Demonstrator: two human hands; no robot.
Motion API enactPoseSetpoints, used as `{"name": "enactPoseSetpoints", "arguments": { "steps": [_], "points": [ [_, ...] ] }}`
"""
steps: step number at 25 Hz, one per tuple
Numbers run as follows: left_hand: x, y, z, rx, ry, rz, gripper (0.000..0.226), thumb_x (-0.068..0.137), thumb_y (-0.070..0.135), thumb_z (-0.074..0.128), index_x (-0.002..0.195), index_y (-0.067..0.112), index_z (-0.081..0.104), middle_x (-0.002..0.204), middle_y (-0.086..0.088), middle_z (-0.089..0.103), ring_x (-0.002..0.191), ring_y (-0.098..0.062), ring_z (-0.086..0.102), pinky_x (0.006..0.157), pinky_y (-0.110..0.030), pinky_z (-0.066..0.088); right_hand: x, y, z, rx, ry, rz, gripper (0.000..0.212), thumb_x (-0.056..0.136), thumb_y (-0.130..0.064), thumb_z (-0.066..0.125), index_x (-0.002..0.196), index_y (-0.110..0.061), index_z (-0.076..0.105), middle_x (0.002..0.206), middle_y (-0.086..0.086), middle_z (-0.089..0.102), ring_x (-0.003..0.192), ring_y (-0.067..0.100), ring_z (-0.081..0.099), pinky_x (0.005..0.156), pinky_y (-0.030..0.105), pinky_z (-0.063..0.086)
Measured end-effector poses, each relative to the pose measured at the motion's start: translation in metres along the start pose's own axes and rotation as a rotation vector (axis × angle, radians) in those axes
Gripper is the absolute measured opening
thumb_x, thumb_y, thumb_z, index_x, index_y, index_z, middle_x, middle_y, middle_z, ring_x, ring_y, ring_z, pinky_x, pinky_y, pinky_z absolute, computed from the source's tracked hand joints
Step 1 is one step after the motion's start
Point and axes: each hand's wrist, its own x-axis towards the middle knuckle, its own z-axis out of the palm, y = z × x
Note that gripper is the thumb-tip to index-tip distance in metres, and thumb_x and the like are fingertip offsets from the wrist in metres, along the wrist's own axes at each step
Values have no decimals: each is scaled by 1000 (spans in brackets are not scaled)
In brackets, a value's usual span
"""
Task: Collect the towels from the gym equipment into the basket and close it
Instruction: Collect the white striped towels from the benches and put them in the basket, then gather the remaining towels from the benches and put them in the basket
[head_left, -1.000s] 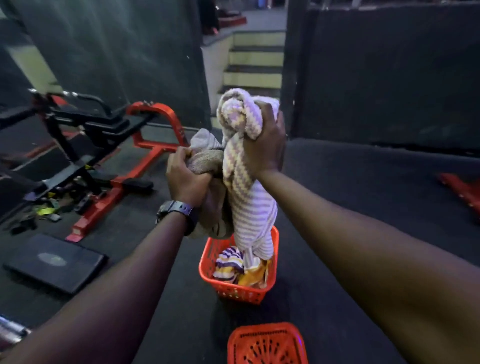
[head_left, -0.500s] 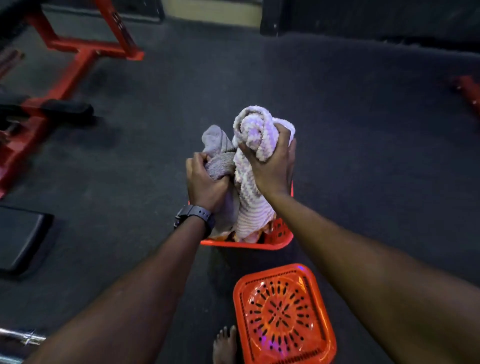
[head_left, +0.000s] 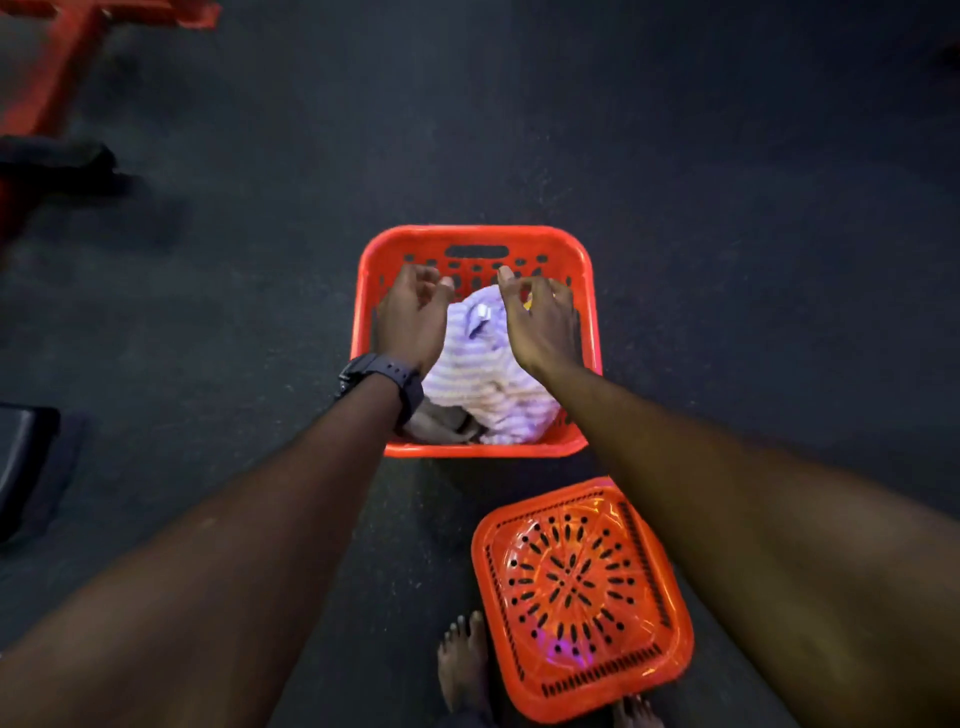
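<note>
Both hands — left hand (head_left: 410, 317), right hand (head_left: 543, 325) — empty, fingers spread above towels (head_left: 488, 374) inside basket (head_left: 592, 291). Lid (head_left: 582, 597) at 5 o'clock. Risk: heaped towels block lid seating.

dark floor (head_left: 727, 208), red frame (head_left: 57, 78) (blurred)

No legible text — towel tag (head_left: 482, 312) too small to read

Orange basket (head_left: 475, 449) on dark floor (head_left: 727, 208); striped towel (head_left: 483, 374) and grey towel (head_left: 441, 423) inside. Left hand (head_left: 413, 319) and right hand (head_left: 540, 325) above it, fingers spread, empty. Lid (head_left: 582, 597) flat beside bare foot (head_left: 462, 660).
</note>
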Motion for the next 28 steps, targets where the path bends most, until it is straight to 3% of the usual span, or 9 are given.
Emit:
{"name": "enactPoseSetpoints", "arguments": {
  "steps": [3, 6, 9, 11, 14, 18, 22, 25, 28],
  "points": [
    [10, 55, -12, -51, 106, 50, 17, 97, 29, 56, 102, 15, 64, 82, 11, 64, 77, -11, 59, 64, -3, 39, 3, -38, -32, 128, 48, -23, 53, 104, -55, 40, 122, -11, 64, 139, 19, 53, 135, 30, 46, 114, 35, 29],
    [9, 132, -22, -127, 59, 101, 19, 93, 39, 54, 90, 21, 60, 91, -3, 72, 91, -27, 68, 87, -32, 54, 3, -87, -92, 218, 125, -58, 49, 105, -54, 39, 117, -13, 64, 129, 16, 60, 128, 29, 51, 101, 30, 33],
    [-3, 239, -36, -240, -9, 188, 22, 92, 41, 53, 79, 24, 57, 84, -3, 69, 82, -24, 65, 86, -51, 54, -4, -142, -184, 250, 222, -113, 45, 105, -54, 36, 103, -17, 61, 111, 12, 67, 115, 30, 59, 85, 31, 36],
    [-15, 319, -48, -286, -33, 273, 23, 92, 42, 53, 77, 25, 57, 77, 2, 68, 74, -21, 63, 83, -52, 56, -13, -179, -257, 270, 288, -144, 51, 105, -56, 35, 104, -14, 62, 109, 9, 69, 112, 29, 61, 80, 30, 36],
    [-48, 448, -63, -348, -72, 408, 26, 87, 49, 52, 78, 26, 59, 73, 7, 68, 66, -14, 63, 79, -45, 57, -43, -235, -380, 339, 435, -209, 60, 102, -63, 32, 112, -13, 65, 110, 4, 72, 109, 26, 64, 93, 37, 48],
    [-131, 615, -65, -440, -157, 603, 29, 88, 51, 50, 80, 26, 61, 75, 5, 70, 65, -13, 64, 80, -44, 56, -121, -290, -552, 490, 662, -343, 58, 100, -65, 36, 98, -16, 68, 92, -2, 71, 92, 23, 67, 93, 49, 55],
    [-232, 705, -33, -501, -326, 735, 31, 90, 53, 50, 82, 26, 62, 78, 5, 71, 68, -13, 67, 85, -48, 58, -219, -273, -678, 469, 874, -357, 49, 98, -69, 38, 86, -30, 64, 86, -6, 70, 85, 16, 63, 87, 45, 54],
    [-324, 732, 9, -516, -491, 765, 35, 96, 49, 50, 88, 18, 64, 81, 2, 71, 69, -17, 67, 87, -50, 58, -298, -223, -748, 482, 1052, -325, 50, 96, -71, 40, 82, -29, 64, 82, -5, 70, 77, 13, 63, 69, 26, 52],
    [-402, 741, 48, -513, -602, 769, 35, 99, 46, 50, 88, 15, 63, 85, -5, 71, 71, -22, 66, 85, -48, 56, -356, -169, -795, 467, 1143, -283, 55, 93, -75, 39, 82, -28, 65, 81, -5, 71, 80, 13, 64, 82, 33, 51]
  ]
}}
